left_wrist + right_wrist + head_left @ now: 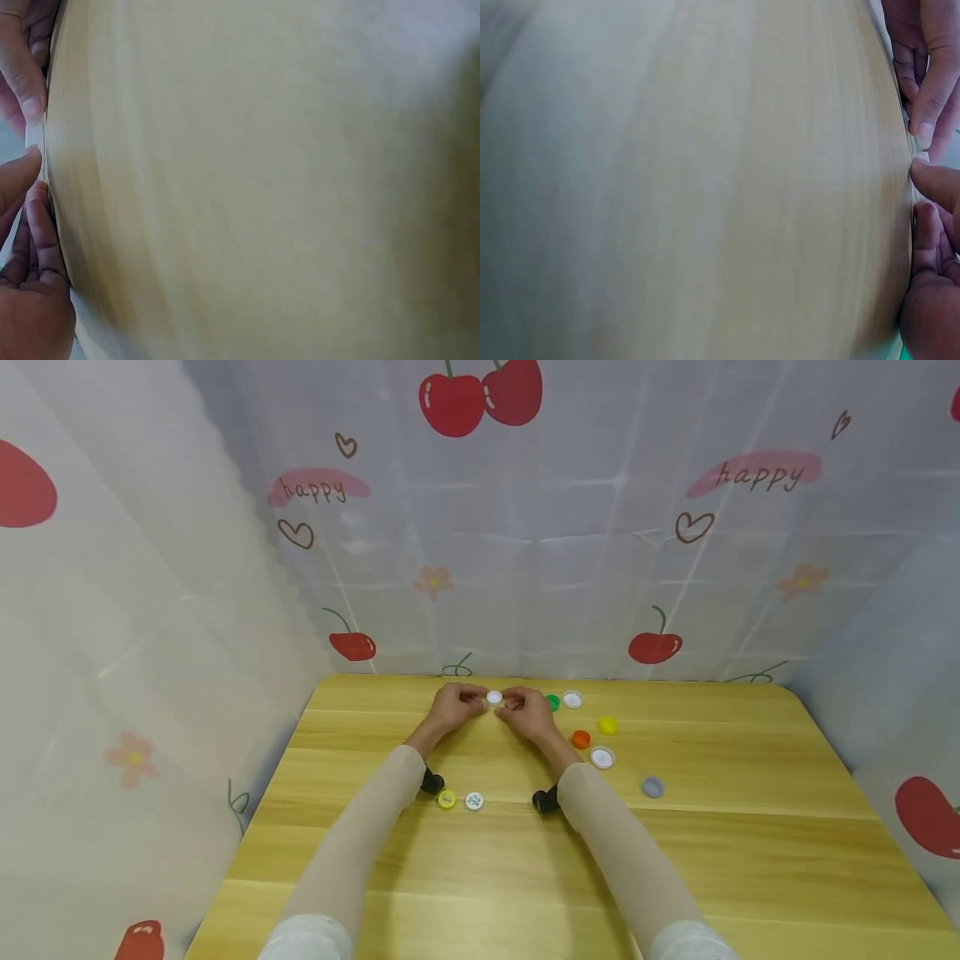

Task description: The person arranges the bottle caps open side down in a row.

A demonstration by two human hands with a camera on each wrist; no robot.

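Near the back edge of the table, a small round white bottle cap [494, 697] is held between the two hands. My left hand [453, 706] pinches its left side with thumb and fingers. From the other side my right hand [527, 712] pinches it too. In the left wrist view the white cap [34, 135] shows edge-on between the thumb tips. The right wrist view shows only a sliver of the cap [921, 157], mostly hidden by fingers. A green cap [553, 702] lies just beside the right hand, with a white cap [573, 699] to its right.
Right of the right forearm lie an orange cap [581, 739], a yellow cap [608, 725], a white cap [602, 757] and a grey cap [652, 787]. Between the forearms sit a printed yellow cap [447, 799] and a printed white cap [474, 801]. A patterned curtain [487, 560] borders the wooden table [750, 860].
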